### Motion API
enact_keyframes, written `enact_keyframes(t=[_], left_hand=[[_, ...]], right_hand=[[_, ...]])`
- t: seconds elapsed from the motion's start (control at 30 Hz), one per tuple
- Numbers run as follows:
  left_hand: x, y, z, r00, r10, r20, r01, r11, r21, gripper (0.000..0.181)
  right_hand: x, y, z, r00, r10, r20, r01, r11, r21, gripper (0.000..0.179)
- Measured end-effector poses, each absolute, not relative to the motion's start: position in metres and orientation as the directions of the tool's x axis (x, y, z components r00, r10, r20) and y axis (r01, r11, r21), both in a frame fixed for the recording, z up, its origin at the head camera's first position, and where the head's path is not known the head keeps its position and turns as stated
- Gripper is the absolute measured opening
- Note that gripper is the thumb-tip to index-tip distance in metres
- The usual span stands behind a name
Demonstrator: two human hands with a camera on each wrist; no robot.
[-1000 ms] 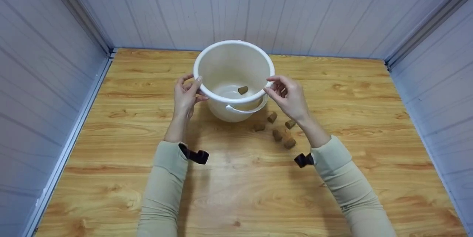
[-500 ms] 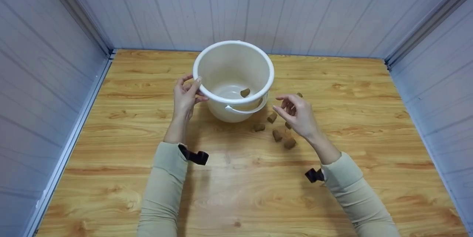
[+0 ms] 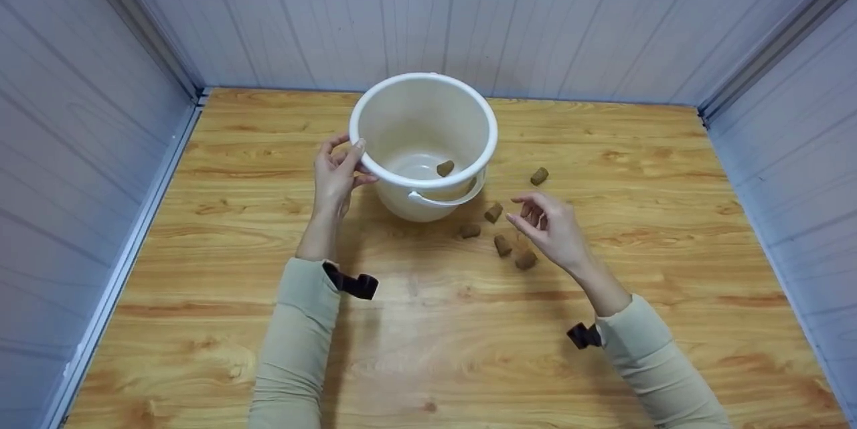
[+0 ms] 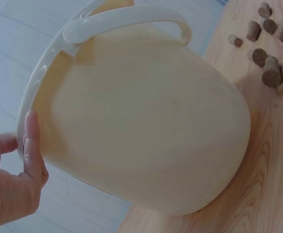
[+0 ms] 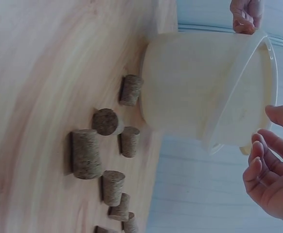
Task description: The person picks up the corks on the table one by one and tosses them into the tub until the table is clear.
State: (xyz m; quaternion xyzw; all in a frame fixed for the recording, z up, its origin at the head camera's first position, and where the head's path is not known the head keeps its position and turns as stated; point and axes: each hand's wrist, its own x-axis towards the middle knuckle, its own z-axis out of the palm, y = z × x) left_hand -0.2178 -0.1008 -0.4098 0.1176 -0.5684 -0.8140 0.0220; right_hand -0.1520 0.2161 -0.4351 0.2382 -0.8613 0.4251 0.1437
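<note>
A white plastic bucket (image 3: 402, 203) stands on the wooden surface, its handle (image 3: 447, 202) hanging down at the front. One cork (image 3: 444, 168) lies on the bottom inside. My left hand (image 3: 333, 178) pinches the bucket's left rim, the thumb on top and fingers beneath; the left wrist view shows this hand (image 4: 12, 189) too. Right of the bucket, my right hand (image 3: 552, 231) hovers above the surface with loosely bent fingers, thumb and index apart, holding nothing. Several corks lie near it, among them an upper one (image 3: 539, 176) and a lower one (image 3: 525, 259).
Pale panel walls enclose the wooden surface (image 3: 428, 349) at the back (image 3: 428, 14), left and right. In the right wrist view, several corks (image 5: 86, 154) lie scattered beside the bucket.
My right hand has let go of the bucket's right rim and moved down and to the right, uncovering a cork at the upper right. My left hand keeps its hold.
</note>
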Motion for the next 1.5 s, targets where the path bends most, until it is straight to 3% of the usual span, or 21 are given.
enact_keyframes(t=[0.57, 1.2, 1.5], left_hand=[[-0.217, -0.1, -0.409, -0.976, -0.159, -0.147, -0.076, -0.384, 0.92, 0.038], [-0.217, -0.101, -0.41, -0.976, -0.163, -0.148, -0.075, -0.388, 0.919, 0.038], [-0.217, -0.1, -0.409, -0.974, -0.16, -0.161, -0.089, -0.383, 0.919, 0.037]], right_hand=[[-0.134, 0.234, -0.466, -0.875, -0.299, 0.381, -0.484, 0.565, -0.668, 0.026], [-0.126, 0.246, -0.495, -0.972, -0.205, 0.116, -0.225, 0.664, -0.713, 0.035], [-0.125, 0.252, -0.505, -0.971, -0.197, 0.137, -0.236, 0.686, -0.688, 0.038]])
